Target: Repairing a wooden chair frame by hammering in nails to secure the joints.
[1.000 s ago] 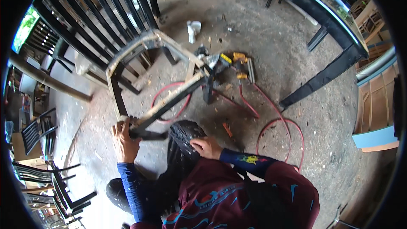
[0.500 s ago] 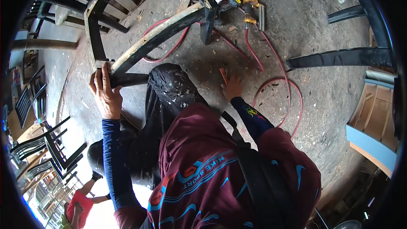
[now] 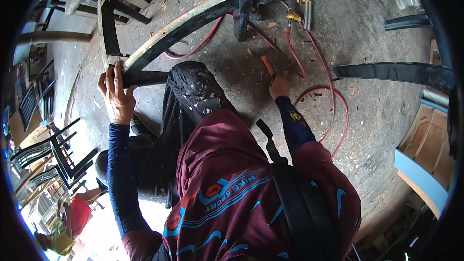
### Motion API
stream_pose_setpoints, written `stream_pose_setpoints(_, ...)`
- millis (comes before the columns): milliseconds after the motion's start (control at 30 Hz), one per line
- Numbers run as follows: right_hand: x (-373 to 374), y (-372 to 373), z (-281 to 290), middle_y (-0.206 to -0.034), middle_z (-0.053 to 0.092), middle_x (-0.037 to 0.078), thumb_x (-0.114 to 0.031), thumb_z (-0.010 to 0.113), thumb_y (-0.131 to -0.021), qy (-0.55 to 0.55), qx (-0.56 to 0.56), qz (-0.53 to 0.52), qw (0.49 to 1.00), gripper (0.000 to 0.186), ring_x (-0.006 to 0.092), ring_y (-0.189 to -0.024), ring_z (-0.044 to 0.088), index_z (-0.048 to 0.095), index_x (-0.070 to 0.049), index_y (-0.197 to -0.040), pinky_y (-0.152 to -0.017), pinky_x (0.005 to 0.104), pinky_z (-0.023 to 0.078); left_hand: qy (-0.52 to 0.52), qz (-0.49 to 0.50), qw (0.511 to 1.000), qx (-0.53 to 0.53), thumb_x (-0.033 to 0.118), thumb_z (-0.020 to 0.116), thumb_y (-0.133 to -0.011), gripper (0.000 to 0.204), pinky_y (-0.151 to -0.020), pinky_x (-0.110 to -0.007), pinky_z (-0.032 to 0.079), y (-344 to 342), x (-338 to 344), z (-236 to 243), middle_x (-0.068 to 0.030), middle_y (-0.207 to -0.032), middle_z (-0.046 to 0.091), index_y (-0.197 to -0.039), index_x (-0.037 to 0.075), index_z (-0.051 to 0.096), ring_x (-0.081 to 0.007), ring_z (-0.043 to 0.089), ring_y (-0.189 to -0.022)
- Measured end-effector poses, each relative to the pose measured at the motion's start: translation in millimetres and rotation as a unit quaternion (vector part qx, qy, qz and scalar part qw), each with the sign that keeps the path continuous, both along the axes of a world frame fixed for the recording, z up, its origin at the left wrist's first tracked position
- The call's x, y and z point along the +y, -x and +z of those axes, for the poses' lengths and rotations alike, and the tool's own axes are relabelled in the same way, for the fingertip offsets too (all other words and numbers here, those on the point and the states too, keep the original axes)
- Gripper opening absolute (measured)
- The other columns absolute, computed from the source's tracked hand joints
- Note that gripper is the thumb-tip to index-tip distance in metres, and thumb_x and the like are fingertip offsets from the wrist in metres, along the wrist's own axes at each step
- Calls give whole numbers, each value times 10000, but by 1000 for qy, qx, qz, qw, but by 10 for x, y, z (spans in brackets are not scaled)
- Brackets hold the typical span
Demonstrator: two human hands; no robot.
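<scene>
My left hand (image 3: 117, 97) lies on the near corner of an upturned chair frame (image 3: 181, 26) with black sides and pale bare wood edges. Its fingers are stretched over the joint and the thumb stands apart. To the right, low over the floor, my right hand (image 3: 279, 87) is closed round a slim tool with an orange end (image 3: 267, 64). The tool points away from me, clear of the chair frame; its exact kind is too small to tell. My dark-trousered knee (image 3: 195, 84) is between both hands, beside a black leg of the frame.
A yellow nail gun (image 3: 294, 4) lies beyond my right hand, its red hose (image 3: 333, 96) looping over the concrete floor. Black curved furniture legs (image 3: 391, 73) reach in at right, above a blue-edged wooden drawer (image 3: 420, 176). Stacked black chairs (image 3: 63, 157) and another person (image 3: 67, 222) are at left.
My right hand has taken up the orange-ended tool from the floor and moved slightly right and forward. My left hand stays on the frame's corner. The view has shifted a little.
</scene>
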State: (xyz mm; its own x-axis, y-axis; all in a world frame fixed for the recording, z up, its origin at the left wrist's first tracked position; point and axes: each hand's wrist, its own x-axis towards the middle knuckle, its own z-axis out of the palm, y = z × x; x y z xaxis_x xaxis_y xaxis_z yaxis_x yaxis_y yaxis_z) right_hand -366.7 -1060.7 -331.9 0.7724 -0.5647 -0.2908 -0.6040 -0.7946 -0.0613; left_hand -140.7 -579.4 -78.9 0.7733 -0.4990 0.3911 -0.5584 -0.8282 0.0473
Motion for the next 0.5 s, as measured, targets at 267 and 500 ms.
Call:
stream_pose_setpoints(267, -153, -1705, 1532, -721, 698, 130, -267, 633, -957, -231, -466, -24, 854, 246, 212, -698, 687, 725, -41, -922, -678, 358, 533, -40, -31, 996, 77, 53, 895, -554, 1103, -1070, -501, 424, 0, 9, 201, -197, -1401, 471, -1522, 110, 368, -423, 435, -1283)
stream_pose_setpoints(500, 289, -3439, 2971, -1370, 587, 220, -568, 696, -859, -241, -269, 230, 904, 847, 296, -1276, 558, 476, 7, -1441, -1080, 369, 415, -5, -22, 999, 26, 31, 875, -548, 1063, -1057, -491, 427, 11, 60, 96, -202, -1391, 478, -1492, 90, 390, -439, 453, -1253)
